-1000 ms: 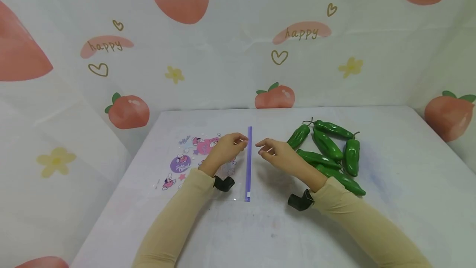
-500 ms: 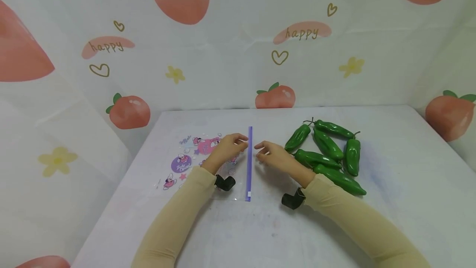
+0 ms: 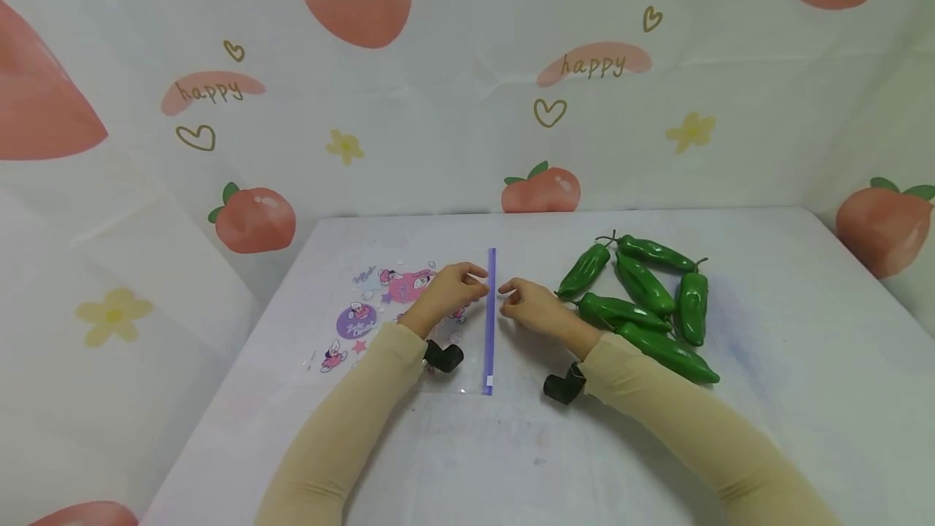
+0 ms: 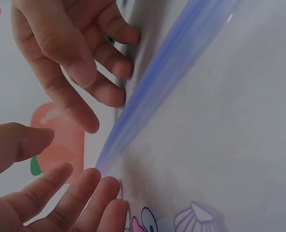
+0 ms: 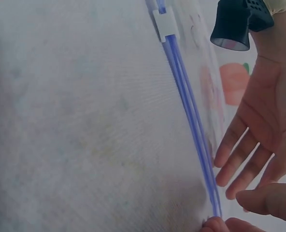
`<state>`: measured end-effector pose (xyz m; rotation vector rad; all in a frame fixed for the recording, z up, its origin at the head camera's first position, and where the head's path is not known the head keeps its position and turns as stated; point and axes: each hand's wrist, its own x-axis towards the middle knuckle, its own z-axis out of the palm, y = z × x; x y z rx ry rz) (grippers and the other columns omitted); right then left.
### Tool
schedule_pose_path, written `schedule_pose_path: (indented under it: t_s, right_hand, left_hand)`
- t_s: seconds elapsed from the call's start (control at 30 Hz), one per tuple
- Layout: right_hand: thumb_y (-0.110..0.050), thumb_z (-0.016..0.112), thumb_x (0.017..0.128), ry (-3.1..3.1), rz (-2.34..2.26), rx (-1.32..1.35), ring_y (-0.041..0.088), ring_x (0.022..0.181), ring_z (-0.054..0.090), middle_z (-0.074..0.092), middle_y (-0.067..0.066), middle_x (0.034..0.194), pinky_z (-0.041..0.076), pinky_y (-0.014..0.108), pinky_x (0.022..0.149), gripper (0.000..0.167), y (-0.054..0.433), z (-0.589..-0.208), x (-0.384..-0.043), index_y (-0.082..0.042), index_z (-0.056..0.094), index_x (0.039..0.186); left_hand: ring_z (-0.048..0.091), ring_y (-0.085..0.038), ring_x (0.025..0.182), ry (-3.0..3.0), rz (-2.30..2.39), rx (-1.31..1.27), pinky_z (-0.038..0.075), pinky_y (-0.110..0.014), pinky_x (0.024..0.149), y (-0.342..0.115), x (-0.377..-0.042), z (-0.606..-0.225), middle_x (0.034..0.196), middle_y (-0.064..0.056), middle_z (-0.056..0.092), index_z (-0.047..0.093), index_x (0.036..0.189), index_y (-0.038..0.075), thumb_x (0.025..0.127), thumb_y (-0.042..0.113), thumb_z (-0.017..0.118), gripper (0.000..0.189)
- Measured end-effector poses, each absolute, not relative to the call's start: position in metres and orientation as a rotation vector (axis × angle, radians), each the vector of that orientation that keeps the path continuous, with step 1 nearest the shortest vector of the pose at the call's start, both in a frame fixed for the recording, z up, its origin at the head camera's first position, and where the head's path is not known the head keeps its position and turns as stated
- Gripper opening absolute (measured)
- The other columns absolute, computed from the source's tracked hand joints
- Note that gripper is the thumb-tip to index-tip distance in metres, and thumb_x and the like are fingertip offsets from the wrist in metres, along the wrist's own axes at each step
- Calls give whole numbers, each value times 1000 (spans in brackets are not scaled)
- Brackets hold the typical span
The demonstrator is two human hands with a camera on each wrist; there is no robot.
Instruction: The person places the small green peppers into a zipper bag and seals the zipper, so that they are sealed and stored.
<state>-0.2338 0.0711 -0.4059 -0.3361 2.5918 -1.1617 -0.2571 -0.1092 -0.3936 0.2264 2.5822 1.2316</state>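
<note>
The left hand [image 3: 444, 292] and right hand [image 3: 539, 308] are curving loosely, holding nothing, near the purple strip [image 3: 489, 335]; the bag [image 3: 387, 307] is lying flat, left of the peppers [image 3: 643, 284]; touching it gently should be helping

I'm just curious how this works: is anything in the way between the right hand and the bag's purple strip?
Nothing visible stands between the right hand and the purple strip of the bag. The green peppers lie beyond that hand, on the side away from the strip.
</note>
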Motion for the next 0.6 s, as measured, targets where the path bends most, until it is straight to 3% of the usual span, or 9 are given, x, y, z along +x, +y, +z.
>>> schedule_pose_path:
  t_s: [0.37,0.6]
  right_hand:
    - [-10,72,83,2577,-1151,-320,14,74,54,62,8,94,45,22,62,49,66,-417,-243,0,55,128]
    - [-13,76,81,2594,-1100,-297,18,79,54,59,7,94,44,26,67,55,64,-416,-245,-3,54,130]
  left_hand:
    - [63,-21,90,2584,1114,187,52,-30,72,-106,-260,-397,111,-11,68,60,126,11,85,22,71,43]
    - [62,-19,83,2612,1059,207,51,-27,65,-103,-264,-398,107,-10,68,59,126,10,82,21,76,49]
